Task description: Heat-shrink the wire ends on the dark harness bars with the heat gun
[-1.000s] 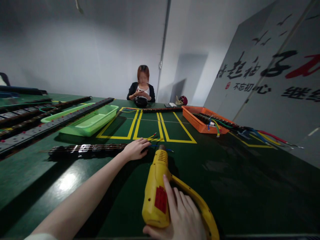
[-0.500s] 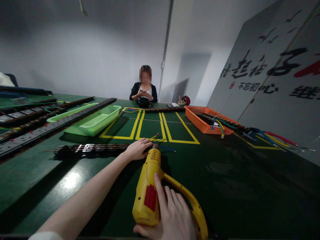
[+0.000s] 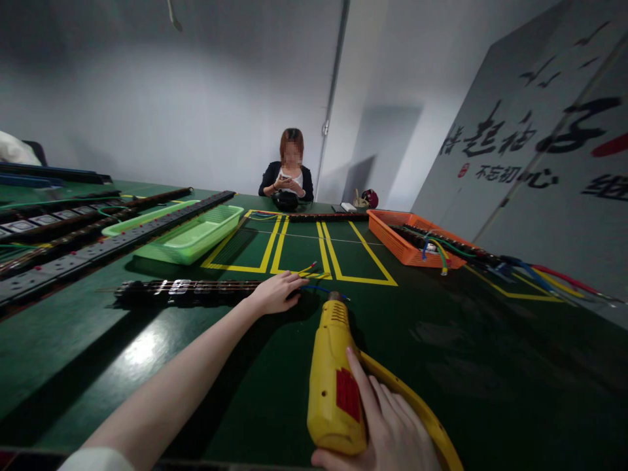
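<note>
My right hand (image 3: 387, 425) is closed round a yellow heat gun (image 3: 333, 366) with a red label on its side. The gun's metal nozzle points away from me, near the tip of a blue wire (image 3: 318, 288). My left hand (image 3: 277, 292) is closed over the right end of a long black strip (image 3: 210, 288) and the wires there. Beyond its fingers stick out the blue wire and a yellow-green wire (image 3: 321, 275); a red-tipped wire (image 3: 309, 267) shows there too. What lies under the palm is hidden.
Long socket strips (image 3: 73, 258) lie on the left, one across a light green basket (image 3: 196, 237). An orange basket (image 3: 412, 252) on the right holds wired strips. Yellow tape (image 3: 324, 252) marks the green table. Across it sits a person (image 3: 287, 180) holding a phone-like object.
The heat gun has moved right with my right hand, so its nozzle is farther from my left hand. My left hand stays at the strip's end. The view has shifted slightly.
</note>
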Motion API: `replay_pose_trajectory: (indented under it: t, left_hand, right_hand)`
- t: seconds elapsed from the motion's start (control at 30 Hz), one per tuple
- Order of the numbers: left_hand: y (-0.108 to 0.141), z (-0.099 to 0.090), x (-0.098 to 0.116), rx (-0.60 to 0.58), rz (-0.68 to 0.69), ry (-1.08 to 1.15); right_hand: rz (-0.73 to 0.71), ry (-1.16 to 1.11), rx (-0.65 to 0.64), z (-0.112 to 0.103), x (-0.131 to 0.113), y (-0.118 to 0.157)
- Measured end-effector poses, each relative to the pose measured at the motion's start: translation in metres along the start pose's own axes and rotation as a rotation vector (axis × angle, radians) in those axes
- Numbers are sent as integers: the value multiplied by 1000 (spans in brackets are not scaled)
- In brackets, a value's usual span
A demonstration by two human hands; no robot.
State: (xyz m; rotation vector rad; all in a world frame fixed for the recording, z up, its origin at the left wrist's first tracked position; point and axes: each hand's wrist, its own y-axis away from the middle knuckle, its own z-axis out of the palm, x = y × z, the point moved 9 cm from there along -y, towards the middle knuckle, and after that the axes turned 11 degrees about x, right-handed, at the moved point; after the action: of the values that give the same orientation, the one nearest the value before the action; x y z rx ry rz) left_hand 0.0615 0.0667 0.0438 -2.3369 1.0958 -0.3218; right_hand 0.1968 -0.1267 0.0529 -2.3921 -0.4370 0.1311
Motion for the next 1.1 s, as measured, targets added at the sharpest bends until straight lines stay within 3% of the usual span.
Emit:
replay_pose_trajectory:
  t: [0.37, 0.5, 0.63, 0.87, 1.1]
  left_hand:
    - [-1, 2, -2, -9, -12, -2]
    - [-1, 0, -1, -3, -12, -14]
    - [-2, -3, -1, 10, -22, -16]
    - [-5, -6, -2, 6, -74, 35]
    - [-4, -5, -6, 4, -112, 32]
  right_hand:
    - [-2, 91, 79, -5, 6, 5]
    - [56, 48, 36, 3, 3, 5]
    - [69, 14, -5, 12, -11, -2]
    - [7, -19, 35, 18, -50, -19]
    - [-16, -26, 70, 16, -51, -18]
